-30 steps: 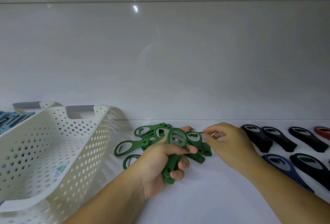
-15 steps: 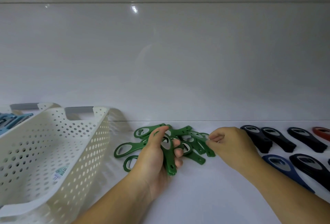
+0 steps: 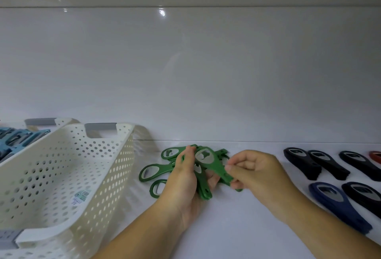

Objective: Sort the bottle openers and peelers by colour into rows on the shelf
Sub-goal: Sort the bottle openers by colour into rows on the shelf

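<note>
A heap of green bottle openers (image 3: 152, 173) lies mid-shelf by the back wall. My left hand (image 3: 185, 178) holds a small stack of green openers (image 3: 203, 188) upright in its curled fingers. My right hand (image 3: 255, 173) pinches the handle of one green opener (image 3: 210, 158), raised above the stack with its metal head toward the wall. To the right, black openers (image 3: 299, 160) lie in a row. In front of them rest a navy opener (image 3: 334, 199) and another black one. A red opener (image 3: 375, 155) shows at the right edge.
A white perforated basket (image 3: 68, 176) with grey handles stands tilted at the left, nothing visible inside. Behind it a second basket (image 3: 61, 121) holds light blue tools (image 3: 14, 139). The white back wall rises just behind the heap. Bare shelf (image 3: 226, 227) lies in front of my hands.
My right hand has lifted one green opener out of the heap and brought it over the stack. My left hand has turned a little, fingers curled round the stack.
</note>
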